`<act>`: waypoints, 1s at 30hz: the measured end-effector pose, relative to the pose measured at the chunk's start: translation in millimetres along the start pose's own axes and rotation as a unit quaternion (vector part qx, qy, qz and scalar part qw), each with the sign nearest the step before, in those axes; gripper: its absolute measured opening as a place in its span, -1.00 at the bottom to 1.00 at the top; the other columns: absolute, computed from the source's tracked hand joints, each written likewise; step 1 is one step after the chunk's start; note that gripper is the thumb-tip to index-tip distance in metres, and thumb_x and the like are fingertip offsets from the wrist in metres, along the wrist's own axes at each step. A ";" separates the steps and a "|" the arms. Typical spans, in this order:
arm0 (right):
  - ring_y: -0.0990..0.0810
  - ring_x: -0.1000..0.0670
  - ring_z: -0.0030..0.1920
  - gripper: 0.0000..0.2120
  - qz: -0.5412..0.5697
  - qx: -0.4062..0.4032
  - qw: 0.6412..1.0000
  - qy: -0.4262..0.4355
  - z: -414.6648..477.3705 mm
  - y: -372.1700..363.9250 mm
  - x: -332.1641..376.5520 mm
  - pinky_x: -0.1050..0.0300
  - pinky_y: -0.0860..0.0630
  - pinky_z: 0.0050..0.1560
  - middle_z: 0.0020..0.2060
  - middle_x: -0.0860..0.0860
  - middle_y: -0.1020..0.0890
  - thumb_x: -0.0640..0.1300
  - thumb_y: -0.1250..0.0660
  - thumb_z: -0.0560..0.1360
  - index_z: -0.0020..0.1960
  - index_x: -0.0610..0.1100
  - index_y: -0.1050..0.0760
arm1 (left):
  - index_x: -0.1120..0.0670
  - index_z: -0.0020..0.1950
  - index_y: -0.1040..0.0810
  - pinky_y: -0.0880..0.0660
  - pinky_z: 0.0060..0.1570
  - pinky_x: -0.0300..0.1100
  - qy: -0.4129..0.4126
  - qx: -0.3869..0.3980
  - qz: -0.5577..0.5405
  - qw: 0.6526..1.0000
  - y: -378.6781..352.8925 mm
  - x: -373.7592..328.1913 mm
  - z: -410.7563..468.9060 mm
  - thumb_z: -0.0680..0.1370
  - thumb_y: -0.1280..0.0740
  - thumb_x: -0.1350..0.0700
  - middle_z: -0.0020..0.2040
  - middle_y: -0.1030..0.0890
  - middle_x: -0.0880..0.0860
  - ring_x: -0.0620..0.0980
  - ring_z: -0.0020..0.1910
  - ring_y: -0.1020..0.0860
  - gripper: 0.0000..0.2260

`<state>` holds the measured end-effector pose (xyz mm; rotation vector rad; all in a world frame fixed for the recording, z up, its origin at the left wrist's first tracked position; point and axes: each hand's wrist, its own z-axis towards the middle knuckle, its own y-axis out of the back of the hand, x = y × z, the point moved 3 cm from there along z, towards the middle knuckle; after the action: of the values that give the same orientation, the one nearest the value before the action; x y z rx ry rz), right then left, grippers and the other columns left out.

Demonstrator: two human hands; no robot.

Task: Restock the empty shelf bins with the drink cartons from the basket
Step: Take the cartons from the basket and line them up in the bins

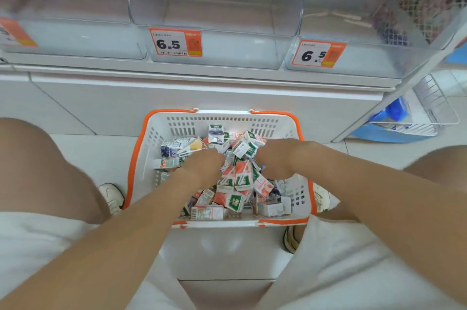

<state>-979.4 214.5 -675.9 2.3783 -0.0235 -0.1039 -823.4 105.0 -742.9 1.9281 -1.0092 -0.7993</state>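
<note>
We saw the left hand (202, 166) and the right hand (274, 160) pushed down close together into the drink cartons (236, 179). Their fingers were buried among the cartons, so we could not tell whether either hand gripped one. The cartons, printed red, green and purple, lay in a jumbled heap in the white basket (177, 124) with an orange rim, on the floor between the person's knees. Above it the clear shelf bins (214, 6) stood empty, with orange price tags (175, 43) reading 6.5 on their fronts.
</note>
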 end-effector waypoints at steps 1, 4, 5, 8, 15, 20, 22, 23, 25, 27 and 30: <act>-0.64 -0.10 -0.02 -0.83 0.002 -0.023 1.000 0.016 3.0 17.1 8.6 0.02 -0.60 -0.12 -0.04 -0.03 -0.59 -0.09 -0.23 0.63 0.16 -0.10 -0.53 | 0.09 0.22 -0.55 -0.58 0.03 0.04 0.026 -0.004 0.006 1.000 0.7 3.7 -0.2 0.66 -0.30 0.10 0.20 -0.55 0.10 0.16 0.15 -0.59 -0.84; -0.68 -0.15 0.07 -0.73 -0.028 -0.065 0.996 0.053 15.1 52.3 22.0 -0.09 -0.67 0.01 0.13 -0.10 -0.63 -0.13 -0.26 0.61 0.29 -0.11 -0.55 | 0.08 0.07 -0.52 -0.58 0.01 0.03 0.084 -0.003 0.012 0.996 -3.2 18.1 -1.6 0.63 -0.33 0.10 0.14 -0.58 0.09 0.15 0.10 -0.61 -0.92; -0.67 -0.13 0.01 -0.76 -0.049 -0.060 0.996 0.052 18.7 56.3 21.4 -0.03 -0.65 -0.05 0.12 -0.10 -0.62 -0.16 -0.28 0.61 0.25 -0.14 -0.54 | 0.08 0.10 -0.53 -0.55 -0.01 0.01 0.086 -0.013 0.012 0.996 -4.1 21.8 -1.1 0.64 -0.33 0.07 0.14 -0.58 0.09 0.15 0.11 -0.61 -0.89; -0.50 -0.03 -0.24 -0.89 -0.099 -0.034 0.994 0.015 33.2 45.6 1.7 0.06 -0.49 -0.25 0.01 -0.10 -0.55 -0.29 -0.34 0.58 -0.01 -0.16 -0.42 | 0.05 0.23 -0.57 -0.58 0.05 0.01 0.025 -0.062 -0.044 0.997 -4.5 18.8 6.2 0.67 -0.33 -0.03 0.19 -0.60 0.07 0.11 0.12 -0.60 -0.78; -0.60 -0.09 -0.02 -0.59 -0.055 -0.011 0.997 -0.047 76.2 -24.8 -36.2 0.01 -0.50 -0.12 0.03 -0.02 -0.59 -0.27 -0.39 0.55 0.39 -0.12 -0.50 | -0.04 0.36 -0.48 -0.36 0.28 0.06 -0.094 -0.015 -0.046 0.994 -36.4 -36.0 42.5 0.46 -0.47 -0.32 0.21 -0.51 -0.01 0.06 0.26 -0.48 -0.41; -0.66 -0.11 0.06 -0.59 -0.129 -0.061 0.990 -0.002 92.8 -36.2 -45.6 -0.01 -0.48 0.11 0.04 -0.01 -0.67 -0.29 -0.39 0.53 0.35 -0.13 -0.43 | 0.08 0.43 -0.35 -0.39 0.30 0.11 -0.064 -0.035 0.070 0.995 -39.9 -56.8 60.5 0.43 -0.51 -0.32 0.28 -0.49 0.12 0.18 0.21 -0.55 -0.24; -0.68 -0.11 -0.04 -0.59 -0.138 -0.066 0.988 0.012 93.0 -36.8 -48.0 -0.01 -0.57 0.09 -0.02 -0.01 -0.68 -0.29 -0.42 0.51 0.32 -0.15 -0.44 | 0.10 0.43 -0.36 -0.41 0.26 0.07 -0.063 -0.030 0.058 0.996 -37.6 -58.8 63.9 0.45 -0.51 -0.26 0.25 -0.51 0.13 0.19 0.17 -0.58 -0.28; -0.67 -0.10 -0.09 -0.60 -0.134 -0.061 0.989 0.015 91.3 -37.0 -49.6 -0.01 -0.60 0.03 -0.07 0.00 -0.66 -0.24 -0.44 0.50 0.31 -0.14 -0.46 | 0.10 0.40 -0.38 -0.42 0.23 0.04 -0.063 -0.024 0.040 0.997 -35.7 -57.1 64.6 0.47 -0.50 -0.21 0.21 -0.54 0.12 0.19 0.15 -0.59 -0.34; -0.59 -0.07 -0.20 -0.64 -0.113 -0.060 0.991 0.027 85.4 -33.3 -54.0 0.04 -0.56 -0.15 -0.16 0.03 -0.58 -0.06 -0.49 0.47 0.22 -0.10 -0.52 | 0.08 0.30 -0.42 -0.43 0.04 -0.03 -0.058 -0.013 -0.023 0.998 -29.4 -49.4 64.6 0.47 -0.47 -0.11 0.08 -0.62 0.09 0.17 0.07 -0.63 -0.49; -0.53 -0.06 -0.19 -0.62 -0.062 -0.057 0.996 0.028 75.7 -24.9 -59.9 0.07 -0.45 -0.23 -0.19 0.04 -0.48 0.10 -0.50 0.45 0.10 -0.08 -0.48 | 0.09 0.28 -0.45 -0.41 -0.16 -0.09 -0.030 0.007 -0.112 0.993 -21.7 -41.7 62.1 0.48 -0.44 -0.02 -0.05 -0.62 0.07 0.13 -0.03 -0.63 -0.57; -0.54 -0.08 -0.10 -0.57 0.021 -0.052 0.998 0.013 61.5 -5.8 -70.6 0.01 -0.56 -0.14 -0.19 0.02 -0.44 0.22 -0.46 0.47 -0.02 -0.09 -0.40 | 0.08 0.40 -0.47 -0.44 -0.25 -0.12 0.026 -0.005 -0.195 0.980 -12.1 -34.2 53.0 0.54 -0.39 0.03 -0.18 -0.53 0.01 0.07 -0.18 -0.56 -0.56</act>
<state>-1054.9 179.8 -719.4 2.2732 -0.0536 -0.0540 -878.0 119.8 -773.3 2.1585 -0.5989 -0.9620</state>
